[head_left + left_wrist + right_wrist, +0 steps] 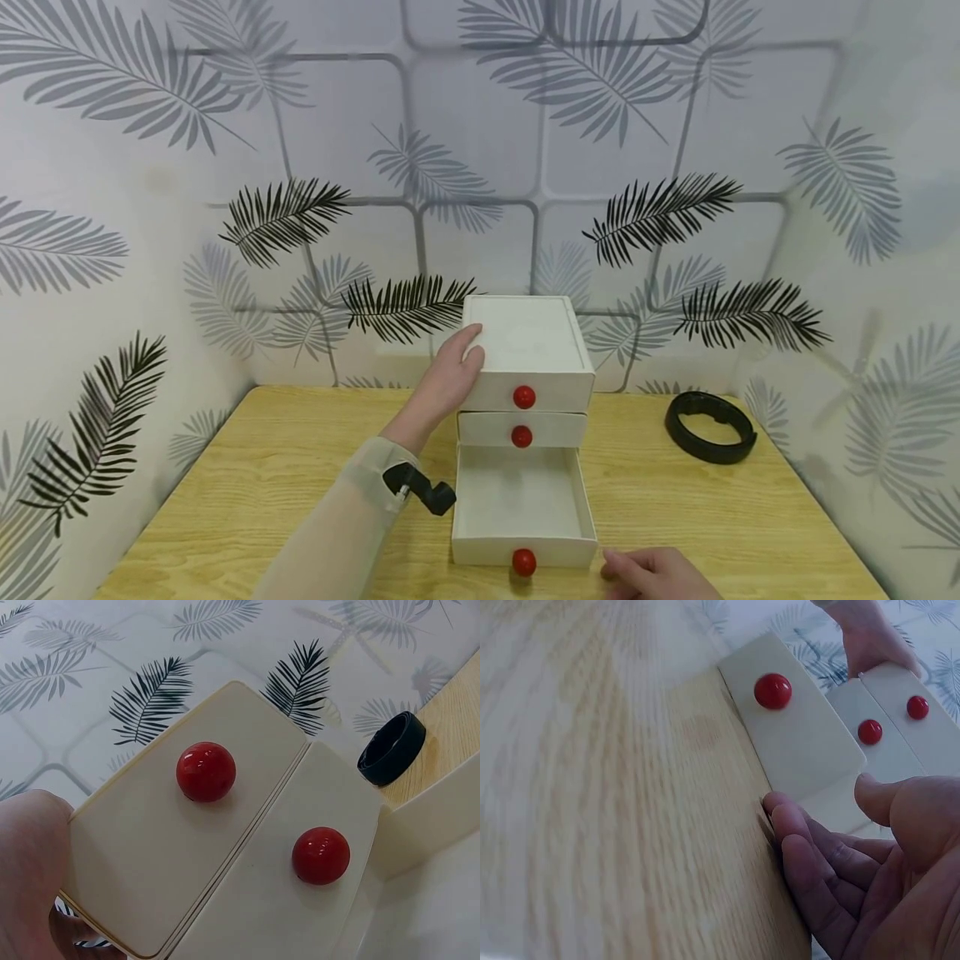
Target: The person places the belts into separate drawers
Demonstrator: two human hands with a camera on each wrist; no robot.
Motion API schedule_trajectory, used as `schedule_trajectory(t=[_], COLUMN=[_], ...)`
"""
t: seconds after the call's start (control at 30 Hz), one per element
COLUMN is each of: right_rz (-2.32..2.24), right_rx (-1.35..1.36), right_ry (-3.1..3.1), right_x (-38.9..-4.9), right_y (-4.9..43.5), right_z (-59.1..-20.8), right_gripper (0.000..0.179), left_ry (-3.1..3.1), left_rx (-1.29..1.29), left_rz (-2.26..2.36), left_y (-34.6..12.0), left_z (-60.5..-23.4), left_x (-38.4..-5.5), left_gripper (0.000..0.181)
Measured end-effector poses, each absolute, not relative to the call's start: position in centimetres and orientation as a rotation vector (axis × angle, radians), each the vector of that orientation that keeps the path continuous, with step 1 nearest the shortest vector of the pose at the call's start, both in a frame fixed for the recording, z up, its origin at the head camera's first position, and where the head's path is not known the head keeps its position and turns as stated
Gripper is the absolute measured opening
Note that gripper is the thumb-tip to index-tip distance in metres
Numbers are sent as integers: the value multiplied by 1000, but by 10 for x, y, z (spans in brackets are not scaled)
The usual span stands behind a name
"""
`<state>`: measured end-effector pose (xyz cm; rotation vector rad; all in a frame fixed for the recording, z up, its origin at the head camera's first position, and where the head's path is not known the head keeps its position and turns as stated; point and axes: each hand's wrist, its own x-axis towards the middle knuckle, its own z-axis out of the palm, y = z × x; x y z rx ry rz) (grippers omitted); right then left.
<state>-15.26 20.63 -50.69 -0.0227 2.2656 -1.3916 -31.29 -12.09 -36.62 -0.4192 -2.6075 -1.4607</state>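
Note:
A white drawer cabinet (528,333) with red ball knobs stands on the wooden table. Its bottom drawer (525,550) is pulled out, and the bare white floor inside shows. Above it, the middle drawer (483,430) and top drawer (142,855) are pushed in. My left hand (452,372) grips the cabinet's upper left edge, thumb at the top and fingers along the left side. Just off the bottom drawer's front right corner is my right hand (660,575), palm turned toward the drawer, its fingers (801,859) loosely bent and holding nothing.
A coiled black belt (710,427) lies on the table to the right of the cabinet. Behind the wooden table (300,467) and along both sides rise walls (480,167) with a leaf pattern. A black wrist mount (420,487) sits on the left forearm.

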Motion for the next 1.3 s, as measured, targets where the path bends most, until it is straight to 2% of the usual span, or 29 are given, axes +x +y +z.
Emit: schedule_trajectory(t=[0.37, 0.67, 0.93, 1.17, 1.3], right_rz=[-1455, -1354, -1182, -948, -871], right_rx=[129, 275, 223, 228, 248], right_ry=[2325, 2526, 2727, 2872, 2961], right_x=[-166, -183, -195, -208, -214], right_y=[232, 245, 259, 274, 282], right_z=[-500, -491, -482, -472, -469], right_gripper=[64, 66, 81, 105, 109], left_ry=[-2598, -2602, -2597, -2593, -2591], left_rx=[-426, -420, -422, -421, -418], left_rz=[-1467, -1457, -1464, -1465, -1471], left_y=[-122, -122, -122, -123, -123], left_z=[-366, -366, -366, -367, -368], left_x=[-315, -314, -313, -314, -314], left_gripper=[62, 62, 62, 62, 63])
